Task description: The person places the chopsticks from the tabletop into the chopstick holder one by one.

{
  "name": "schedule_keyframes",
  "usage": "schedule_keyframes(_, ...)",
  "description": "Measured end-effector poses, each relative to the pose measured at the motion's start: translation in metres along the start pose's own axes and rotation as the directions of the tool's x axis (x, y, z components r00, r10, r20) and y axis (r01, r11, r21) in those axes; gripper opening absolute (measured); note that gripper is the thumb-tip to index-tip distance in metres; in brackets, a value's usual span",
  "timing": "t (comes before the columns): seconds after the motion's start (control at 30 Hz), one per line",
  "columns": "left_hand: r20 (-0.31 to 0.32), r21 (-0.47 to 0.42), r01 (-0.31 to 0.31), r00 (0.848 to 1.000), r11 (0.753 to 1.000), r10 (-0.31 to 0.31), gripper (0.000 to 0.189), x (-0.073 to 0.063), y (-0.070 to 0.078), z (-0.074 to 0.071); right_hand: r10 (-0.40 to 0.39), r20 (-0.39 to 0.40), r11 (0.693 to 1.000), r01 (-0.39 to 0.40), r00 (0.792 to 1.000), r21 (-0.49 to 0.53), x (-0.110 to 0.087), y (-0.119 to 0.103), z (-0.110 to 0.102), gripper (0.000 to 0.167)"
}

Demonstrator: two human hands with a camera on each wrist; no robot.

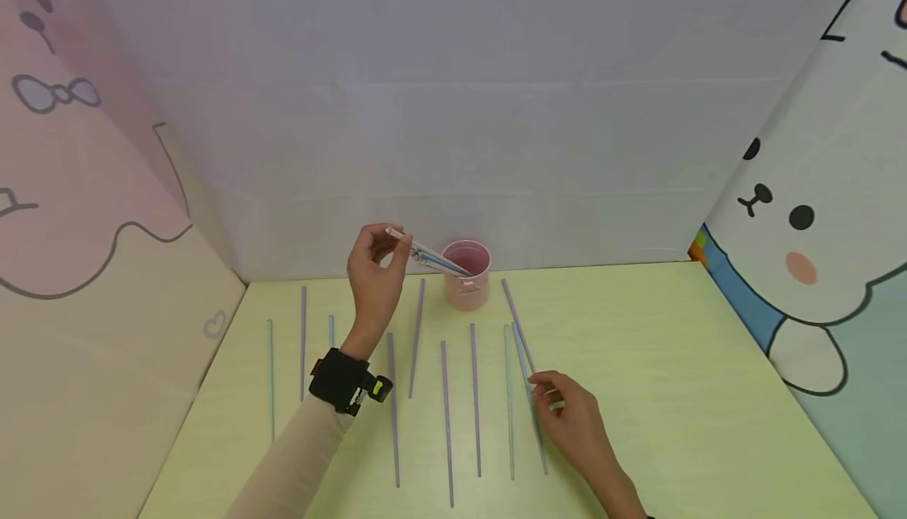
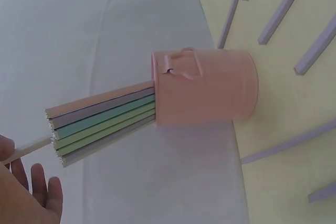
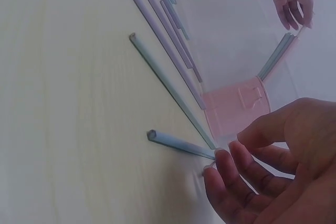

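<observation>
My left hand (image 1: 377,275) is raised beside a pink cup (image 1: 468,294) with a small handle. Its thumb and fingers pinch the outer end of a thin white stick (image 2: 30,148), which slants toward the cup's mouth. A row of pastel sticks (image 2: 105,121) leans out of the cup. Low over the table, my right hand (image 1: 572,420) has loosely bent fingers, with no stick visible between thumb and index finger. Its fingertips are right at a blue stick (image 3: 181,144) and overlap the lower part of a purple stick (image 1: 517,322).
Several purple sticks (image 1: 447,424) lie spread on the pale yellow table (image 1: 694,393), with green sticks (image 1: 509,401) among them. A white backdrop (image 1: 460,133) rises behind the cup. Printed cartoon panels (image 1: 801,267) stand on both sides.
</observation>
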State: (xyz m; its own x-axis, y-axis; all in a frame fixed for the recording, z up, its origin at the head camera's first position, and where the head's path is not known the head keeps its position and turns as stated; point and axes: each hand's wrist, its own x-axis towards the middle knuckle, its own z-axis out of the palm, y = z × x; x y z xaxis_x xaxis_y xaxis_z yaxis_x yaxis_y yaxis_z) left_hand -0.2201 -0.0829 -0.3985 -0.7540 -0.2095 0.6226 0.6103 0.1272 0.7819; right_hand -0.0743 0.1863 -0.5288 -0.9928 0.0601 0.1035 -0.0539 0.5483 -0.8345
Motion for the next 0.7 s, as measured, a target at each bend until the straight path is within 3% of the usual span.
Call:
schedule_keyframes(0.13, 0.020, 0.045, 0.016, 1.000, 0.999, -0.016, 0.017, -0.006, 0.000, 0.002, -0.010, -0.010, 1.000, 0.010, 1.000, -0.014, 0.000, 0.001, 0.000, 0.030)
schedule_keyframes(0.47, 0.031, 0.047, 0.049, 0.998, 0.998, -0.050, 0.017, -0.011, -0.004, 0.000, -0.077, -0.052, 0.995, 0.074, 0.996, -0.067, 0.008, 0.005, -0.001, 0.026)
schedule_keyframes(0.7, -0.004, 0.058, 0.085, 0.996, 0.995, -0.085, 0.016, -0.028, -0.006, -0.008, -0.121, -0.080, 0.977, 0.104, 0.989, -0.186, 0.015, 0.011, -0.003, 0.023)
